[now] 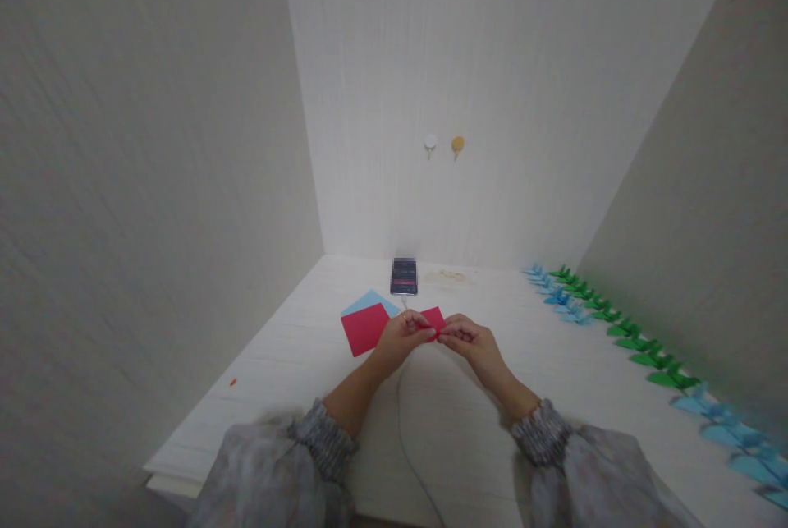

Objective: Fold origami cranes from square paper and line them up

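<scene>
Near the middle of the counter (308, 397), both hands meet over a red paper piece (434, 319). The left hand (400, 335) is curled, its fingertips pinching the left side of the piece. The right hand (471, 341) is closed in the same way on the right side. The paper is held just above the surface. A fingertip grip from both sides probably keeps so small a sheet flat and steady.

Just left of the hands lies a red sheet (364, 329), overlapping a light blue sheet (369, 300) beneath it, both within easy reach. Farther back a phone (404, 276) lies face up, screen lit, and its cable (403, 421) runs toward the near edge between the forearms. Along the right side of the counter, beside the wall, runs a row of folded paper figures, blue ones (557, 294) and green ones (621, 329), set in a line well apart from the hands. A tiny red scrap (232, 382) lies at the left. Two small hooks (431, 142) are fixed on the far wall.
</scene>
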Motion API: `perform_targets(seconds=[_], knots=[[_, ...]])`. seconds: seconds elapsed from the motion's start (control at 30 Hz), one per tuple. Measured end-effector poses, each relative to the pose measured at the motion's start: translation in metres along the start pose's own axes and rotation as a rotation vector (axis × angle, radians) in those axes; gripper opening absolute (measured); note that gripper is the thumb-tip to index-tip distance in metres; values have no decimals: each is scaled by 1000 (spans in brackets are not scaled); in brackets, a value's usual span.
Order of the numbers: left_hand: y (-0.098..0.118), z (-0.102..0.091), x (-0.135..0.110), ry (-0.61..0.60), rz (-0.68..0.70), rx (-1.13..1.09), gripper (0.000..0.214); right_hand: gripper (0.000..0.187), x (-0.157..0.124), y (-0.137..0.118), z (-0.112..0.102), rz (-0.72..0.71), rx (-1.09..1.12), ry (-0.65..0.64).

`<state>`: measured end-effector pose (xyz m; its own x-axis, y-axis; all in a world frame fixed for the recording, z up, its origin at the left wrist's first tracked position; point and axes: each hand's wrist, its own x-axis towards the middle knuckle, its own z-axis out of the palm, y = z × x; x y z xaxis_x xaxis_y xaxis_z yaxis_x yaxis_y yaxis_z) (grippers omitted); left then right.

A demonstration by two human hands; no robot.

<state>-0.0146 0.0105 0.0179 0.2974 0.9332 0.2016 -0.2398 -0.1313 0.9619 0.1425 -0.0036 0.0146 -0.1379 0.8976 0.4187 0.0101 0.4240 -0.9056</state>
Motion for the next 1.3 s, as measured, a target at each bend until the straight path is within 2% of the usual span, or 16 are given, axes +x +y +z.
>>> perform_targets(seconds=[0.17, 0.3, 0.5, 0.67, 0.77, 0.9, 1.03, 1.3], knots=[[-4, -2, 1, 32, 22, 39, 26, 6, -1, -5, 3, 34, 24, -7], [-4, -4, 0, 20, 44, -21, 25, 8, -2, -10, 5, 62, 67, -7], [0, -1, -3, 6, -4, -94, 27, 10, -3, -10, 3, 61, 30, 4], [-2, -2, -2, 35, 16, -34, 26, 11, -3, -9, 3, 90, 26, -13], [-4, -4, -1, 39, 68, 4, 25, 12, -3, -13, 4, 150, 12, -18], [-4, -6, 0, 43, 58, 42, 25, 12, -3, -15, 5, 213, -32, 13], [-3, -4, 0, 76, 48, 52, 26, 14, -3, -12, 5, 211, -50, 14], [-3, -4, 2, 65, 67, 2, 26, 18, -5, -11, 5, 211, 16, 4]])
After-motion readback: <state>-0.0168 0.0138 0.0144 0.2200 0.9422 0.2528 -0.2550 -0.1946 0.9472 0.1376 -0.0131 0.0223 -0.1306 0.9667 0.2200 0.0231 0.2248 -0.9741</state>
